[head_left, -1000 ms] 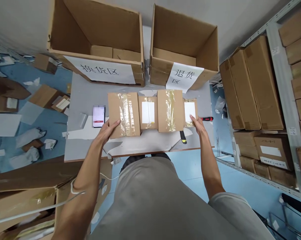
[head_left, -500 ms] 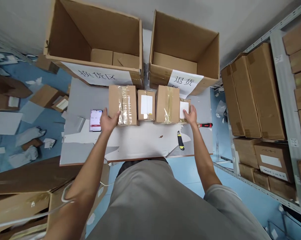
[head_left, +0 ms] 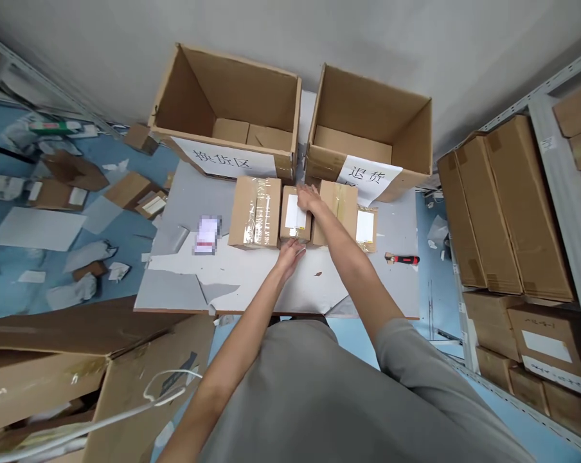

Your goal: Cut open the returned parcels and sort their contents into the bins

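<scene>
Head view: hands have shifted. Half a sec ago they were at the two ends of the row of boxes; now both are at the small labelled box (head_left: 295, 217), second from L, standing on the tabletop (head_left: 168, 292) btwn the L big box (head_left: 255, 214) and R big box (head_left: 344, 204). L hand (head_left: 290, 256) is low at its front edge, fingers part-curled; R hand (head_left: 308, 198) reaches across to its far R corner, over the label's edge. Both seem in contact; can't tell if either truly grips. Reads as a move from handling the whole row to handling one box. End box (head_left: 366, 226), far R, now has no hand on it.

Hidden/unclear: yellow-black cutter, on the tabletop before, isn't visible now. Prob. under the R forearm (head_left: 351, 260), poss. in a hand; view too poor to say. Same forearm cuts off lower part of R big box. R fingertips lost against cardboard. Phone (head_left: 207, 235) screen pixelated, unreadable. Writing on R bin's sheet (head_left: 371, 177) partly blocked by the boxes in front. Red-black tool (head_left: 403, 260) is in full view, well clear of R arm.
</scene>
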A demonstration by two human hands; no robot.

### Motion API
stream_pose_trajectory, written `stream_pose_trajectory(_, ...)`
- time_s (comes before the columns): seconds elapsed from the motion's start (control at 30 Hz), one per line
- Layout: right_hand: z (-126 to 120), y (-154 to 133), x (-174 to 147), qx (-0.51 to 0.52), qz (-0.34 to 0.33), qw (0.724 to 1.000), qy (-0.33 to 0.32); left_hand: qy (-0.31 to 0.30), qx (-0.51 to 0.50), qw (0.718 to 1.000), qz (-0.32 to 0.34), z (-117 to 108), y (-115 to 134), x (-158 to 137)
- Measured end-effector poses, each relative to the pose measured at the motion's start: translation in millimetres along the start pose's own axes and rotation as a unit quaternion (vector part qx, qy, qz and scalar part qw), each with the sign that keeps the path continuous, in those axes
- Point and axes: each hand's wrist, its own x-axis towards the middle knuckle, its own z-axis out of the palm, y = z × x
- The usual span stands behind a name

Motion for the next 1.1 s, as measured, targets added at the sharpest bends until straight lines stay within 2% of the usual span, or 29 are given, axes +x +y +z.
stream_pose_trajectory(0.13,-4,-1,-41,-0.016,-0.045,0.999,0.023,-0.019,-0.042,0.999,-0.014,-22,-14,-27)
stream_pose_trajectory(0.27,7,1,-126,-0.005,-0.117,0.990,0.083,-0.048,-0.046,0.997,-0.027,-65,-48,-76)
stream_pose_trajectory(0.33,25,-1,-180,0.029,-0.140,0.983,0.113,-0.069,0.001,0.997,-0.022,-96,-69,-100)
stream_pose_trajectory(0.4,51,-4,-235,0.061,-0.147,0.978,0.137,-0.061,0.059,0.996,-0.008,-132,-86,-118)
stream_pose_trajectory(0.5,97,-11,-302,0.108,-0.105,0.977,0.151,0.012,0.142,0.989,0.046,-183,-98,-128)
stream_pose_trajectory(0.57,127,-12,-329,0.149,-0.055,0.975,0.156,0.078,0.202,0.972,0.087,-207,-97,-123)
stream_pose_trajectory(0.63,156,-7,-342,0.201,-0.002,0.967,0.159,0.124,0.267,0.947,0.126,-220,-92,-110)
stream_pose_trajectory(0.73,197,10,-342,0.286,0.063,0.942,0.164,0.121,0.355,0.910,0.176,-221,-90,-84)
stream_pose_trajectory(0.87,229,37,-327,0.348,0.126,0.920,0.132,0.073,0.406,0.903,0.120,-219,-85,-54)
stream_pose_trajectory(0.93,228,52,-317,0.355,0.139,0.916,0.125,0.062,0.410,0.905,0.094,-225,-73,-38)
stream_pose_trajectory(0.97,222,61,-311,0.355,0.147,0.912,0.144,0.070,0.400,0.908,0.098,-229,-62,-28)
stream_pose_trajectory(1.03,202,81,-296,0.351,0.175,0.893,0.224,0.114,0.355,0.919,0.130,-235,-36,-5)
stream_pose_trajectory(1.1,177,102,-276,0.340,0.206,0.860,0.320,0.161,0.285,0.930,0.168,-235,-7,21)
